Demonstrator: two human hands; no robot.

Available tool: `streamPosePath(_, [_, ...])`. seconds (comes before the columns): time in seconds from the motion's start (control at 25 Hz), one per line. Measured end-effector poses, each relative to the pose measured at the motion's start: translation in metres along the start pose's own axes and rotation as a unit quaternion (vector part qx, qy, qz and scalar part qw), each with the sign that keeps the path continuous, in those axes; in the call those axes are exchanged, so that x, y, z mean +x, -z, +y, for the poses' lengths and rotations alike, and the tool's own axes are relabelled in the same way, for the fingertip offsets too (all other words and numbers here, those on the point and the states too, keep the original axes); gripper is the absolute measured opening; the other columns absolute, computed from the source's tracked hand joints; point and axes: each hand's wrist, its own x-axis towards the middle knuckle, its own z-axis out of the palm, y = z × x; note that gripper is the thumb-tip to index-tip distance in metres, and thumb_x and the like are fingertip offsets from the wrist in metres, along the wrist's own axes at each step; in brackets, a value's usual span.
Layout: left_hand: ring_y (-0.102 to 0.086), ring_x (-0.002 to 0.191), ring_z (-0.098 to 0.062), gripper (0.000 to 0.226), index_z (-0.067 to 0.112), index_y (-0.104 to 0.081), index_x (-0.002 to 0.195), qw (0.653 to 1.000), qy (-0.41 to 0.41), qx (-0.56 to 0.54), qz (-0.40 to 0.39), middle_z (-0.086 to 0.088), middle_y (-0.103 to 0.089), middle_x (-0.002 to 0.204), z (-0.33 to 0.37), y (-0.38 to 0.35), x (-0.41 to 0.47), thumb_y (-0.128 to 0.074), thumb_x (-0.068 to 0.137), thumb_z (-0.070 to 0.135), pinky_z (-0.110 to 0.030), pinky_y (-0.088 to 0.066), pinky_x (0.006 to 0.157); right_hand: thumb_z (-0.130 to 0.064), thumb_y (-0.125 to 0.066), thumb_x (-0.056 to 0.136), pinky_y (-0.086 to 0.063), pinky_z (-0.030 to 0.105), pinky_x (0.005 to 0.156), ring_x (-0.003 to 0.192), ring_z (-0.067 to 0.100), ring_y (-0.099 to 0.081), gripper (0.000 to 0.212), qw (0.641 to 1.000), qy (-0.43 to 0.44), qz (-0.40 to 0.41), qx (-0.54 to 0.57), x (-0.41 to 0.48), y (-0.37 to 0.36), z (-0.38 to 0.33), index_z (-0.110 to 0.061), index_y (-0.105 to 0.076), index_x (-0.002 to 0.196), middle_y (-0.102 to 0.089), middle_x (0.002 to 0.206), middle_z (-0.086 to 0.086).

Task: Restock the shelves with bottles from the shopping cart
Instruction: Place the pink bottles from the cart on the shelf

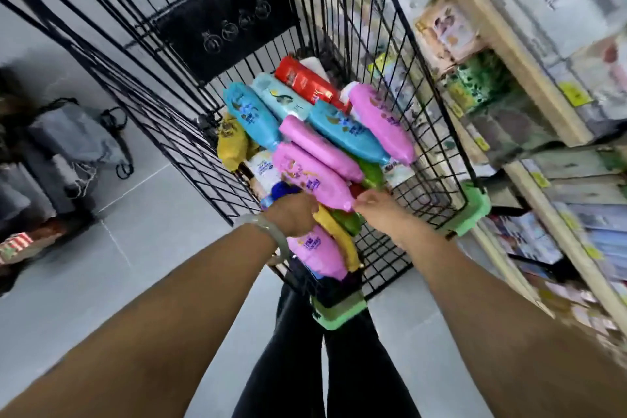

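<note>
The right grip (376, 209) pinches the near end of a pink plastic bottle (310, 180) lying in the black wire shopping cart (169, 112). The left grip (293, 215) curls beside that bottle; whether it holds anything cannot be told.

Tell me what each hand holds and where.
Right hand pinches the near end of a pink bottle. Left hand curls beside it; its hold cannot be told.

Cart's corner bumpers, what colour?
Light green. The corner bumpers show best in the head view.
</note>
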Motion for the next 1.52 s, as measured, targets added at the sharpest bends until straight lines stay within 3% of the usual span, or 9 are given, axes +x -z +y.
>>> streamPosePath(0.16, [-0.049, 0.117, -0.028, 0.042, 0.026, -0.055, 0.125, 0.997, -0.016, 0.067, -0.019, -0.007, -0.054, 0.125, -0.014, -0.019, 0.026, -0.061, 0.083, 0.024, -0.032, -0.042, 0.091, -0.029, -0.062, 0.086, -0.043, 0.044, 0.103, 0.116, 0.024, -0.056, 0.051, 0.997, -0.002, 0.034, 0.072, 0.023, -0.019, 0.006, -0.017, -0.045, 0.134, -0.059, 0.129, 0.005])
streamPosePath(0.36, [-0.027, 0.133, -0.025, 0.056, 0.027, -0.036, 0.14, 0.968, -0.078, 0.238, -0.002, 0.002, -0.036, 0.142, -0.027, -0.037, 0.03, -0.057, 0.088, 0.033, -0.045, -0.019, 0.113, -0.029, -0.069, 0.084, -0.052, 0.034, 0.082, 0.094, 0.019, -0.062, 0.05, 0.995, 0.013, 0.068, 0.072, 0.04, -0.048, 0.011, -0.009, -0.05, 0.126, -0.065, 0.108, 0.002])
streamPosePath(0.52, [-0.025, 0.133, -0.027, 0.066, 0.025, -0.031, 0.143, 0.931, -0.109, 0.345, 0.036, -0.004, -0.03, 0.143, -0.018, -0.042, 0.031, -0.061, 0.084, 0.024, -0.048, -0.031, 0.102, -0.039, -0.074, 0.077, -0.052, 0.034, 0.085, 0.1, 0.026, -0.063, 0.063, 0.995, 0.009, 0.092, 0.048, 0.05, -0.06, 0.011, -0.009, -0.048, 0.126, -0.063, 0.116, 0.008])
streamPosePath(0.64, [-0.029, 0.131, -0.03, 0.069, 0.025, -0.031, 0.142, 0.919, -0.11, 0.379, 0.007, -0.009, -0.031, 0.142, -0.009, -0.043, 0.033, -0.064, 0.082, 0.02, -0.044, -0.034, 0.098, -0.039, -0.068, 0.084, -0.05, 0.036, 0.088, 0.105, 0.029, -0.061, 0.054, 0.998, 0.008, 0.053, 0.042, 0.053, -0.058, 0.006, -0.01, -0.049, 0.126, -0.062, 0.119, 0.01])
streamPosePath(0.84, [-0.043, 0.124, -0.026, 0.062, 0.029, -0.034, 0.138, 0.891, -0.135, 0.433, -0.013, 0.002, -0.051, 0.132, -0.003, -0.034, 0.021, -0.062, 0.083, 0.021, -0.04, -0.037, 0.091, -0.042, -0.073, 0.076, -0.051, 0.044, 0.09, 0.101, 0.028, -0.061, 0.056, 0.997, 0.054, 0.054, 0.029, 0.031, -0.036, -0.003, -0.015, -0.053, 0.12, -0.062, 0.116, 0.006])
streamPosePath(1.04, [-0.061, 0.099, -0.028, 0.051, 0.03, -0.057, 0.113, 0.931, -0.071, 0.358, -0.01, 0.005, -0.063, 0.102, -0.001, 0.002, -0.012, -0.079, 0.067, 0.028, -0.045, -0.055, 0.075, -0.028, -0.078, 0.07, -0.055, 0.037, 0.076, 0.084, 0.016, -0.062, 0.043, 0.979, 0.084, 0.125, 0.138, -0.03, -0.009, -0.003, -0.021, -0.049, 0.101, -0.06, 0.088, -0.009])
streamPosePath(1.2, [-0.054, 0.078, -0.023, 0.026, 0.021, -0.06, 0.096, 0.95, -0.034, 0.307, 0.038, 0.006, -0.052, 0.072, 0.016, 0.034, -0.06, -0.074, 0.074, 0.021, -0.032, -0.048, 0.069, -0.021, -0.074, 0.076, -0.046, 0.029, 0.077, 0.089, 0.019, -0.059, 0.044, 0.959, 0.106, 0.185, 0.187, -0.076, 0.03, 0.002, -0.019, -0.047, 0.11, -0.06, 0.092, -0.006])
streamPosePath(1.32, [-0.053, 0.077, -0.018, 0.032, 0.022, -0.058, 0.092, 0.966, -0.001, 0.246, 0.081, 0.007, -0.056, 0.078, 0.039, 0.048, -0.098, -0.079, 0.069, 0.03, -0.028, -0.042, 0.066, -0.03, -0.077, 0.071, -0.05, 0.041, 0.089, 0.099, 0.024, -0.061, 0.051, 0.939, 0.134, 0.236, 0.21, -0.116, 0.062, 0.008, -0.02, -0.049, 0.112, -0.063, 0.107, 0.001])
streamPosePath(1.52, [-0.06, 0.069, -0.012, 0.038, 0.022, -0.057, 0.093, 0.992, -0.012, -0.01, 0.122, 0.007, -0.06, 0.08, 0.096, 0.049, -0.156, -0.082, 0.068, 0.037, -0.025, -0.047, 0.064, -0.029, -0.077, 0.074, -0.05, 0.039, 0.092, 0.101, 0.02, -0.061, 0.042, 0.907, 0.2, 0.293, 0.228, -0.198, 0.101, 0.044, -0.029, -0.051, 0.107, -0.062, 0.102, -0.007])
